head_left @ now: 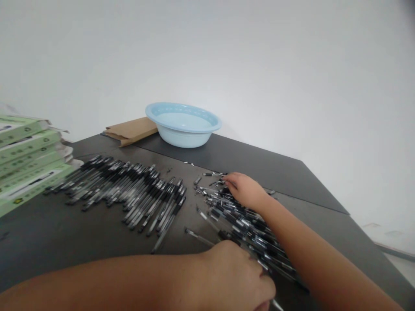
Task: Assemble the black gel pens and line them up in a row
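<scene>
Black-and-clear gel pens lie in two groups on the dark table. The loose pile of pens (pixel 249 233) on the right is jumbled, with small clips or caps among them. My right hand (pixel 244 190) reaches over its far end, fingers bent down and together; what is between them is hidden. Close to me, my left hand (pixel 236 276) is closed at the near side of this pile. A pen tip (pixel 276 305) pokes out below its curled fingers, which hide the rest. To the left, a row of pens (pixel 132 190) lies side by side, slanting roughly the same way.
A light blue basin (pixel 184 138) stands at the back, beside a flat brown paper bag (pixel 132 129). Green-and-white boxes (pixel 29 160) are stacked at the left edge. Behind the table (pixel 269 162) rises a white wall (pixel 207 52).
</scene>
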A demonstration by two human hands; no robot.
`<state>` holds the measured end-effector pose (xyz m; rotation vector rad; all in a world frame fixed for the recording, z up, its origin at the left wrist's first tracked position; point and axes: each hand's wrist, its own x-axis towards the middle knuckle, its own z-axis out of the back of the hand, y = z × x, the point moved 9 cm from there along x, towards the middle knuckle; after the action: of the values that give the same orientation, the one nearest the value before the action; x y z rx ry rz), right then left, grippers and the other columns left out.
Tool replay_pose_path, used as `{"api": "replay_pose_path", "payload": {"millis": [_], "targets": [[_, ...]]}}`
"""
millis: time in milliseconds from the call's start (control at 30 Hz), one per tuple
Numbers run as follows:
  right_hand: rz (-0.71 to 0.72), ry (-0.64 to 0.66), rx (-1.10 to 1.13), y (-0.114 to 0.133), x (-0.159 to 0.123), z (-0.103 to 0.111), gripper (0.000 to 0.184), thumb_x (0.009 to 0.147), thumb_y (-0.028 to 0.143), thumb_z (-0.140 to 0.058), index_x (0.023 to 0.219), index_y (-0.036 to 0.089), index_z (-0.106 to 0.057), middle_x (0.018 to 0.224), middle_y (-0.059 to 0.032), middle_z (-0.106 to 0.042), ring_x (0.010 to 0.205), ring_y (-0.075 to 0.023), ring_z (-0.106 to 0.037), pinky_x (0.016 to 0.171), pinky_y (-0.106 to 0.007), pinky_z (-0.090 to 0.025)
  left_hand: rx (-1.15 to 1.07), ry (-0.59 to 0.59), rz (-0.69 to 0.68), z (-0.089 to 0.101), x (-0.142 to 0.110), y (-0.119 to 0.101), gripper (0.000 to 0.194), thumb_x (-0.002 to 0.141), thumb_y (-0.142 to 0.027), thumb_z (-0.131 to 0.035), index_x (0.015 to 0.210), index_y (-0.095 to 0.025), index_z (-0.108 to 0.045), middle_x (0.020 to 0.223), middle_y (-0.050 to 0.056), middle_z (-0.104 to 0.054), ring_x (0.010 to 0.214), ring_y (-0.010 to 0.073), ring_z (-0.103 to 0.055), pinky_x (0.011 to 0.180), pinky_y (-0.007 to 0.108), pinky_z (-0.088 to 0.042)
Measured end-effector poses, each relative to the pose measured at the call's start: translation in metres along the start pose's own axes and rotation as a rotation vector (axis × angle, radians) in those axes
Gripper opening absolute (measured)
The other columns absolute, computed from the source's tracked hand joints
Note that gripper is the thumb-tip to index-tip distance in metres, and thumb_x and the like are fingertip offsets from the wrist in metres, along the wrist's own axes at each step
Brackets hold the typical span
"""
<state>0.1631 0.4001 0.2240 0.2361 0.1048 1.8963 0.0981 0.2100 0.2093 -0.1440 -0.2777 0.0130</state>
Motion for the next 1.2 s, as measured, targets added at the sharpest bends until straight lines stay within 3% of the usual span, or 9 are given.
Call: {"api": "replay_pose_path", "payload": {"millis": [233, 467, 633, 733, 867, 1033, 1100, 1200], "targets": [[0.047, 0.096, -0.027, 0.016, 0.046, -0.020, 0.031, 0.094, 0.021, -0.061, 0.118, 0.021, -0.081, 0.125, -0.0110, -0.078, 0.116, -0.0284, -0.070, 0.106, -0.035, -0.048, 0.010, -0.031, -0.007, -0.001, -0.001, 0.003, 0.020, 0.096, -0.041, -0.067, 0.090, -0.022, -0.067, 0.083, 0.000, -0.076, 0.069, 0.0216, -0.072, 0.050, 0.038, -0.049], [0.087, 0.119, 0.003, 0.025, 0.048, -0.023, 0.018, 0.092, 0.022, -0.064, 0.099, 0.021, -0.081, 0.107, -0.0111, -0.079, 0.101, -0.0276, -0.072, 0.092, -0.035, -0.050, 0.001, -0.039, -0.028, -0.003, 0.001, 0.004, 0.020, 0.099, -0.040, -0.064, 0.092, -0.022, -0.069, 0.084, 0.000, -0.076, 0.072, 0.0220, -0.073, 0.050, 0.037, -0.048], [0.015, -0.007, 0.097, 0.026, 0.039, -0.012, 0.013, 0.094, 0.021, -0.066, 0.104, 0.020, -0.074, 0.107, -0.0116, -0.077, 0.104, -0.0277, -0.069, 0.093, -0.037, -0.049, -0.005, -0.034, -0.011, -0.002, 0.000, 0.004, 0.021, 0.099, -0.042, -0.062, 0.094, -0.022, -0.069, 0.088, 0.001, -0.076, 0.074, 0.0226, -0.073, 0.053, 0.037, -0.052], [-0.061, -0.118, 0.190, 0.027, 0.010, 0.004, 0.017, 0.102, 0.026, -0.058, 0.115, 0.021, -0.066, 0.104, -0.0088, -0.076, 0.095, -0.0231, -0.070, 0.084, -0.033, -0.052, -0.005, -0.085, 0.041, 0.005, -0.002, 0.007, 0.027, 0.100, -0.046, -0.057, 0.092, -0.023, -0.068, 0.084, 0.001, -0.075, 0.070, 0.0227, -0.072, 0.052, 0.036, -0.051], [-0.176, -0.274, 0.434, 0.015, -0.065, 0.022, 0.022, 0.104, 0.040, -0.058, 0.115, 0.023, -0.066, 0.102, -0.0053, -0.075, 0.088, -0.0197, -0.070, 0.080, -0.032, -0.055, -0.006, -0.175, 0.142, 0.017, -0.005, 0.018, 0.027, 0.098, -0.044, -0.053, 0.089, -0.022, -0.066, 0.078, 0.004, -0.071, 0.064, 0.0229, -0.068, 0.052, 0.036, -0.050], [-0.372, -0.407, 0.742, -0.018, -0.169, 0.012, 0.028, 0.102, 0.048, -0.063, 0.119, 0.025, -0.067, 0.093, -0.0039, -0.072, 0.080, -0.0208, -0.067, 0.072, -0.032, -0.055, -0.058, -0.141, 0.238, 0.023, -0.004, 0.034, 0.016, 0.097, -0.032, -0.054, 0.090, -0.020, -0.063, 0.084, 0.004, -0.068, 0.073, 0.0224, -0.066, 0.064, 0.036, -0.053], [-0.388, -0.432, 0.773, -0.024, -0.194, 0.008, 0.028, 0.102, 0.048, -0.064, 0.119, 0.026, -0.067, 0.094, -0.0045, -0.072, 0.079, -0.0204, -0.066, 0.070, -0.032, -0.055, -0.083, -0.132, 0.265, 0.023, -0.004, 0.039, 0.017, 0.100, -0.029, -0.051, 0.095, -0.020, -0.064, 0.087, 0.004, -0.067, 0.077, 0.0221, -0.066, 0.069, 0.036, -0.054], [-0.359, -0.461, 0.761, -0.026, -0.208, 0.011, 0.025, 0.102, 0.046, -0.064, 0.116, 0.026, -0.069, 0.094, -0.0048, -0.071, 0.077, -0.0198, -0.065, 0.069, -0.033, -0.054, -0.124, -0.152, 0.298, 0.022, -0.004, 0.045, 0.026, 0.105, -0.027, -0.043, 0.118, -0.021, -0.066, 0.098, 0.005, -0.069, 0.089, 0.0231, -0.068, 0.078, 0.037, -0.054]]}}
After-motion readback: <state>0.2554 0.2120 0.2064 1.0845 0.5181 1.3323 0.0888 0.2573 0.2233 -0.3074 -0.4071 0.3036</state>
